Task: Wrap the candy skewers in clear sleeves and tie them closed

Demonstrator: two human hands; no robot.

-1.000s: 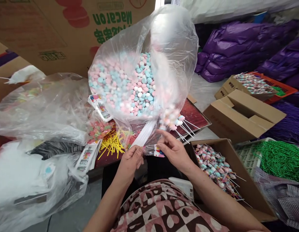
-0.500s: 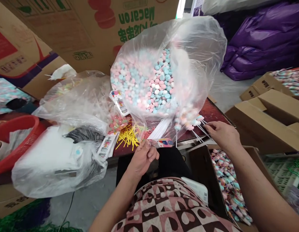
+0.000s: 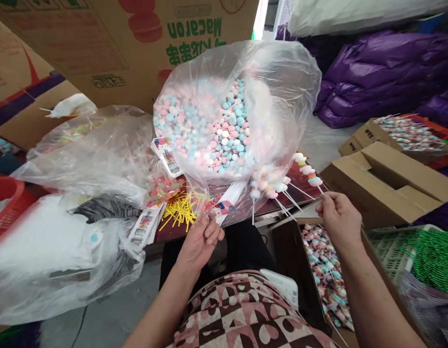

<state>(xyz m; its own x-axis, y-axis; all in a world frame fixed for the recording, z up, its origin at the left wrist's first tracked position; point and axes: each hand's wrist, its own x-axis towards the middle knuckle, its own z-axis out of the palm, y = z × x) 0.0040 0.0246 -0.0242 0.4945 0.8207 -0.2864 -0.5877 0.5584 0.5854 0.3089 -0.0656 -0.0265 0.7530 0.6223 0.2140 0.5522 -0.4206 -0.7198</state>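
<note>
In the head view, my right hand (image 3: 340,216) is closed on the white stick of a candy skewer (image 3: 310,175). Pale pink, white and orange candies are threaded on its upper part, which tilts up and left. More candy skewers (image 3: 283,187) lie beside it at the table edge, sticks toward me. My left hand (image 3: 204,233) pinches the end of a small clear bag with a red and blue print (image 3: 224,208). Just beyond are white paper sticks (image 3: 234,194) and yellow twist ties (image 3: 179,209). A large clear plastic bag (image 3: 285,96) of pastel candies (image 3: 231,125) stands behind.
Below the table, a box of wrapped candy skewers (image 3: 327,270) is near my right arm. An open cardboard box (image 3: 397,183) stands right. Clear plastic bags (image 3: 96,145), printed packets (image 3: 146,227) and a red basket (image 3: 6,203) are left. A Macaron carton (image 3: 111,53) rises behind.
My right hand has drawn a candy skewer away from the others at the table edge. My left hand still pinches the small printed bag. The whole view has shifted slightly.
</note>
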